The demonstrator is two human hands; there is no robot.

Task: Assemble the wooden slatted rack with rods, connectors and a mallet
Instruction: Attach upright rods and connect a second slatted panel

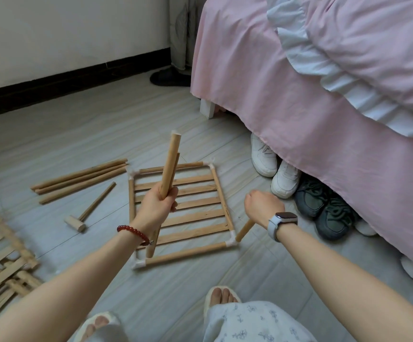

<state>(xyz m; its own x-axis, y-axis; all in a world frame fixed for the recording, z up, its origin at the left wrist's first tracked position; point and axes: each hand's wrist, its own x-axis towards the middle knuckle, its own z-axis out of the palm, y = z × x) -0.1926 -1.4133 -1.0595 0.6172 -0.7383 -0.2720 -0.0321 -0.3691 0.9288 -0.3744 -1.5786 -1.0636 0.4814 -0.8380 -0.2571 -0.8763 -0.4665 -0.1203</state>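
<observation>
A square slatted panel (pixel 195 213) with white corner connectors lies flat on the floor. My left hand (pixel 157 206) grips two wooden rods (pixel 169 164) above the panel; they point up and away. My right hand (pixel 262 206) is curled round the top of a rod (pixel 245 229) that stands in the panel's near right connector (pixel 231 241). A small wooden mallet (pixel 90 209) lies on the floor left of the panel. Several loose rods (pixel 79 180) lie beyond the mallet.
More slatted panels (pixel 0 262) are stacked at the left edge. A bed with a pink sheet (pixel 299 107) fills the right side. White sneakers (pixel 274 166) and dark shoes (pixel 324 211) sit beside it. My slippered feet (pixel 221 296) are near the bottom.
</observation>
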